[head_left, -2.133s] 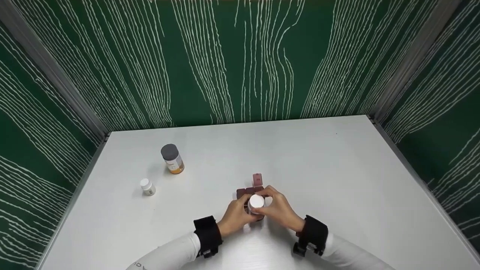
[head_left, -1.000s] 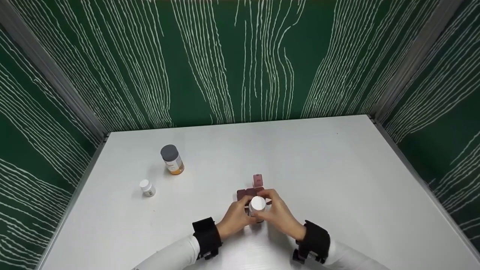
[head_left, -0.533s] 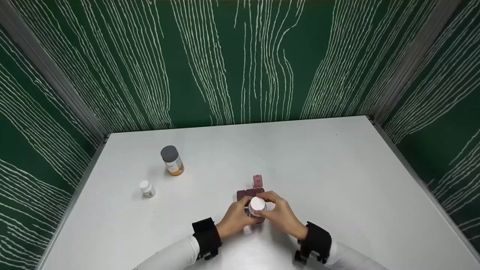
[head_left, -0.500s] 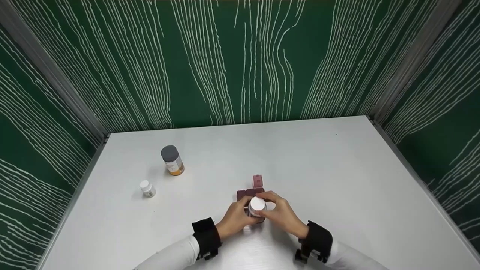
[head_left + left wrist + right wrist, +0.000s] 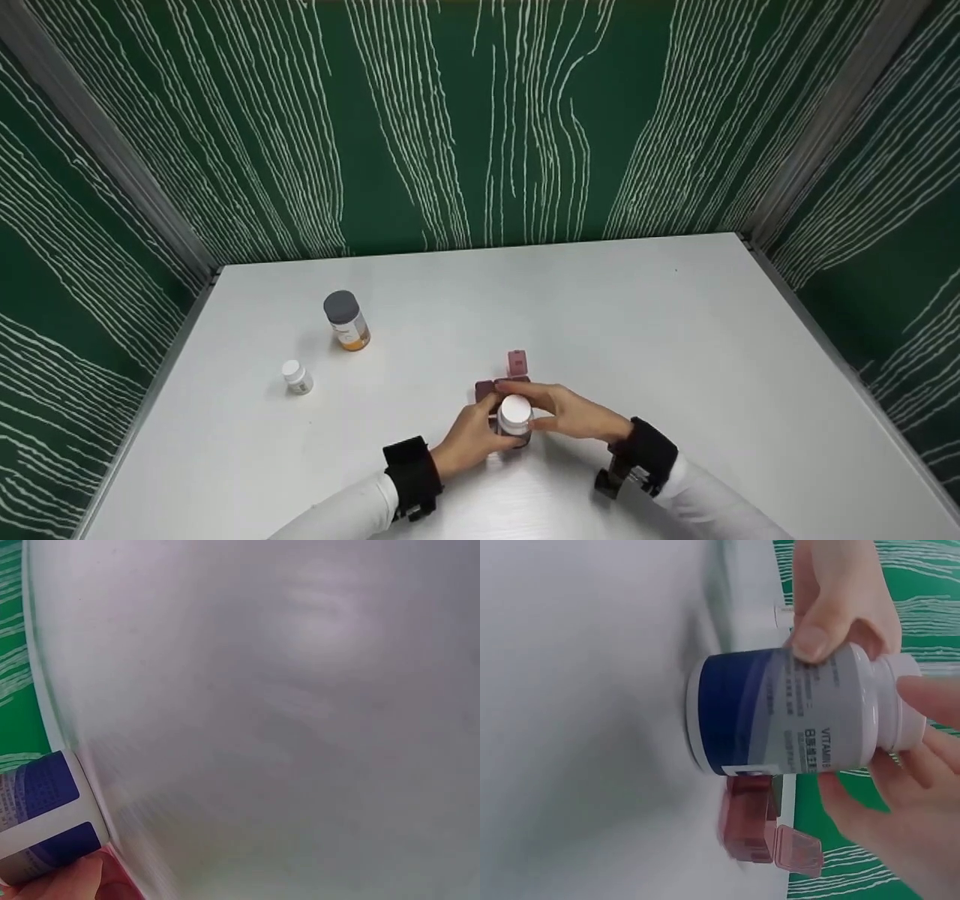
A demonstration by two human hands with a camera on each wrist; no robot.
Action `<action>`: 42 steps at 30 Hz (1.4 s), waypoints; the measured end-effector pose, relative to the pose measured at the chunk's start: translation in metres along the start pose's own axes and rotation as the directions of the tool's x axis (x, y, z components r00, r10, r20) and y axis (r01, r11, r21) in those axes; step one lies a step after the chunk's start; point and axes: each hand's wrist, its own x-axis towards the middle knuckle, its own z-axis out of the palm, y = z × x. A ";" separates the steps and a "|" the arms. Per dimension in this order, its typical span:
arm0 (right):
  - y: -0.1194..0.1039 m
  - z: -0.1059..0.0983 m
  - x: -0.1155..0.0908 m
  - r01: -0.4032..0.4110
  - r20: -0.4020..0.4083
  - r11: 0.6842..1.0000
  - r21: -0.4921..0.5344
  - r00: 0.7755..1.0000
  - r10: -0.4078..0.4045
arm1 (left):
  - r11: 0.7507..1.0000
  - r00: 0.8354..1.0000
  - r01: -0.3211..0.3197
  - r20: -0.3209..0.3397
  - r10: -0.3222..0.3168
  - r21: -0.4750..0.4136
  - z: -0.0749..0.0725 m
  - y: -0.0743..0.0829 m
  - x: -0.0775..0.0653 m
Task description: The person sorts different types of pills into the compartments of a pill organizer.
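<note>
A white vitamin bottle (image 5: 802,709) with a blue-and-grey label and a white cap (image 5: 515,409) stands upright between both hands. The left hand (image 5: 471,439) grips its body, thumb and fingers on opposite sides. Around the cap the right hand (image 5: 574,414) has its thumb at the right side and its fingers reaching across behind. Seen from the right wrist, one digit lies on the cap and other fingers lie along the neck and shoulder. Behind the bottle sits a dark red pill organizer (image 5: 485,389), partly hidden, with one pink lid (image 5: 517,363) raised.
To the left on the white table (image 5: 615,322) stand a larger supplement jar (image 5: 348,322) with a grey lid and orange-white label, and a small white bottle (image 5: 298,377). Green panels (image 5: 405,150) with white streaks surround the table at the back and sides.
The right hand has turned about the cap, its wrist shifting right and slightly away and its fingers reaching farther left behind the bottle. The left hand and the other containers stay put.
</note>
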 end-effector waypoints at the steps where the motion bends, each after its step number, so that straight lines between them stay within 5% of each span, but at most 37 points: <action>1: 0.000 0.002 -0.001 -0.002 -0.019 1.000 0.003 1.000 0.002 | 1.000 1.000 0.006 0.000 -0.006 0.001 0.000 0.000 0.000; 5: -0.002 0.017 -0.005 -0.038 -0.214 0.999 -0.029 0.976 0.031 | 0.999 1.000 0.026 -0.002 -0.026 0.020 0.000 -0.001 0.000; 11: -0.006 0.045 -0.005 -0.084 -0.545 0.977 -0.197 0.837 -0.038 | 0.998 1.000 -0.012 -0.026 0.014 0.058 0.000 0.000 -0.001; 14: -0.005 0.052 -0.003 -0.112 -0.614 0.953 -0.280 0.784 -0.089 | 0.996 0.999 -0.037 -0.036 0.041 0.081 0.001 0.000 -0.001; 17: -0.004 0.052 -0.002 -0.116 -0.630 0.945 -0.306 0.769 -0.110 | 0.995 0.998 -0.047 -0.043 0.051 0.090 0.002 -0.001 0.000; 21: -0.001 0.045 -0.003 -0.070 -0.584 0.951 -0.300 0.802 -0.125 | 0.997 0.998 -0.036 -0.044 0.040 0.075 0.002 -0.002 0.001; 27: -0.006 0.031 -0.006 0.018 -0.418 0.978 -0.207 0.903 -0.105 | 0.998 0.999 -0.020 -0.027 0.022 0.061 0.000 -0.002 -0.001; 31: -0.018 0.021 -0.007 0.006 -0.279 0.984 -0.176 0.959 -0.056 | 0.998 1.000 -0.020 -0.023 0.021 0.065 -0.001 -0.002 -0.002; 36: -0.007 0.004 -0.007 -0.005 -0.139 0.985 -0.171 0.990 -0.019 | 0.997 1.000 -0.025 -0.015 0.026 0.077 -0.001 -0.002 -0.001; 42: 0.003 -0.003 -0.006 -0.029 -0.027 0.998 -0.058 0.999 0.028 | 0.997 1.000 -0.016 0.010 0.015 0.076 -0.001 0.000 0.000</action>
